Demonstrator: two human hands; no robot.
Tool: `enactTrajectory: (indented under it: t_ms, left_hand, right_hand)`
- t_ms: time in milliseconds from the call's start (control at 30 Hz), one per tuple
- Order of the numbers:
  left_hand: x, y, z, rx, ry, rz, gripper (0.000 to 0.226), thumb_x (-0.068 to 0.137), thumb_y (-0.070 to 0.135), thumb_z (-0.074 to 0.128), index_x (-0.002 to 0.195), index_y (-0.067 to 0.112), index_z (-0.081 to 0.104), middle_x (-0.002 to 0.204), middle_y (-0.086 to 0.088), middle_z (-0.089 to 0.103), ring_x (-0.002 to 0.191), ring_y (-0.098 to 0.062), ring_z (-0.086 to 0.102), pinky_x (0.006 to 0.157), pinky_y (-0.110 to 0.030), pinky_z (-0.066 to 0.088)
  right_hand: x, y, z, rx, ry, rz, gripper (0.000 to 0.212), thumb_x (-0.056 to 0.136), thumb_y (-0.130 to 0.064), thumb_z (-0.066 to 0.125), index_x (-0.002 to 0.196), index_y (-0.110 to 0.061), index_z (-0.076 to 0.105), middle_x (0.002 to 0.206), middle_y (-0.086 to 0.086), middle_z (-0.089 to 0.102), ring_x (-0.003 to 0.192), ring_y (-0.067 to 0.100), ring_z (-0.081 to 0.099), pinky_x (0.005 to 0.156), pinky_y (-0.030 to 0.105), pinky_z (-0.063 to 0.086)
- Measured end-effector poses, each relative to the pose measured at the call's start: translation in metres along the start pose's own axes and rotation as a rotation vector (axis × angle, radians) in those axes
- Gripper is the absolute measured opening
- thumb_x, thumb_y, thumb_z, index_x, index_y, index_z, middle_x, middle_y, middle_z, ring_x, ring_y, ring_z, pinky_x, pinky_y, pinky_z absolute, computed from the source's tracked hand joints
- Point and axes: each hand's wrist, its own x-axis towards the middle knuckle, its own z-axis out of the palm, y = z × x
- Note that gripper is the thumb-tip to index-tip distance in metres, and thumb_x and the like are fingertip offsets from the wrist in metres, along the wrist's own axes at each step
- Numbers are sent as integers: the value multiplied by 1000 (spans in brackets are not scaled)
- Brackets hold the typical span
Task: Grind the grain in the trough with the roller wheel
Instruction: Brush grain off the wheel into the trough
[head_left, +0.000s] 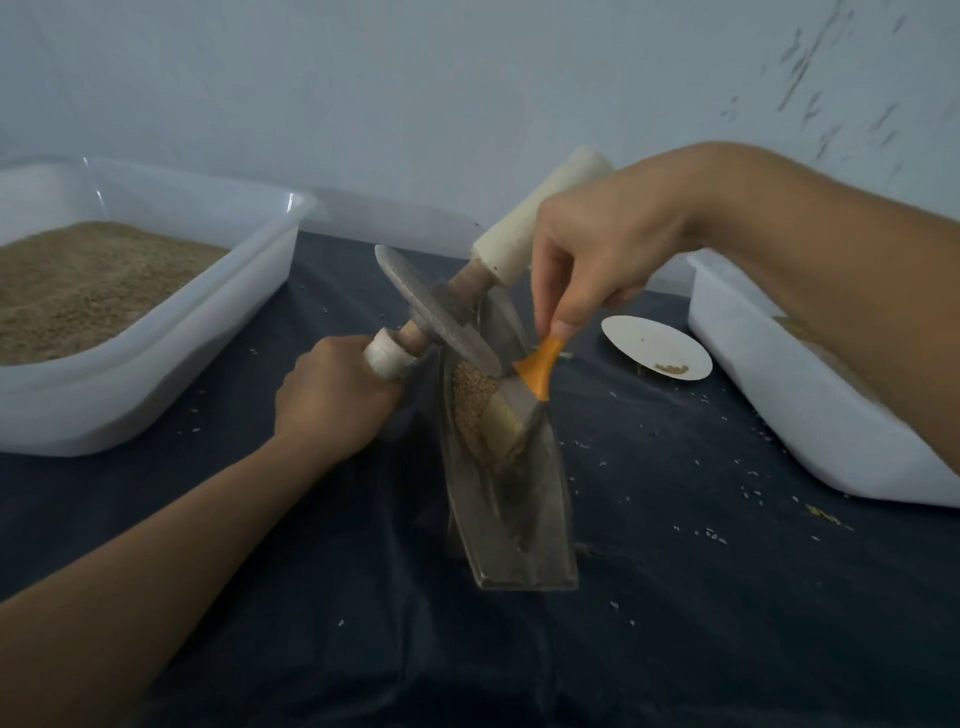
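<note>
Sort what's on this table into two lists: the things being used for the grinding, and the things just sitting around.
In use:
roller wheel, its near handle gripped by the left hand
trough
grain in the trough
brush, orange handle pinched by the right hand

Lying about:
left tub, holding grain
right tub
small white dish
loose kernels on the cloth

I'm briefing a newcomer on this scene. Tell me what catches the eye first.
In the middle, the left hand grips one handle of a metal roller wheel tilted above a narrow trough. The right hand pinches an orange-handled brush whose bristles lie in the grain. At far left stands a white tub of grain.
</note>
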Motion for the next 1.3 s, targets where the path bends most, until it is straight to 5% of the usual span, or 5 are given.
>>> enactTrajectory:
  t_ms: [400, 633, 867, 1133, 1300]
  left_hand:
    - [0, -1, -1, -91, 29, -33, 13, 71, 38, 70, 66, 33, 59, 61, 9, 60, 61, -13, 58, 53, -28, 37]
    - [2, -2, -1, -153, 38, -69, 19, 62, 38, 64, 76, 49, 58, 58, 8, 61, 60, -17, 60, 54, -29, 41]
    - [2, -4, -1, -153, 37, -80, 20, 64, 36, 67, 76, 49, 59, 57, 8, 61, 60, -17, 61, 54, -29, 42]
    - [3, -6, 0, -157, 38, -57, 18, 64, 36, 66, 74, 48, 58, 55, 10, 61, 57, -16, 60, 53, -28, 40]
    - [7, -8, 1, -222, 62, -109, 11, 64, 31, 67, 72, 37, 62, 59, 5, 63, 61, -19, 62, 57, -32, 47]
  right_hand:
    - [14, -3, 14, -100, -8, 11, 7, 81, -15, 72, 84, -21, 74, 47, -11, 58, 44, 12, 45, 48, 23, 40]
    - [-5, 3, 3, -103, 65, -54, 8, 75, -29, 78, 80, -34, 75, 76, -10, 71, 82, 21, 65, 75, 38, 52]
    - [22, -16, 7, -261, 122, -37, 9, 75, -26, 79, 78, -33, 74, 67, -21, 66, 68, -4, 59, 57, 12, 42]
    - [6, 1, -6, -222, 154, 31, 9, 75, -25, 78, 77, -33, 73, 78, -14, 71, 82, 8, 64, 75, 29, 52]
    - [-5, 20, -7, -208, 414, 110, 6, 79, -24, 72, 80, -30, 73, 78, -14, 69, 80, 5, 62, 67, 24, 49]
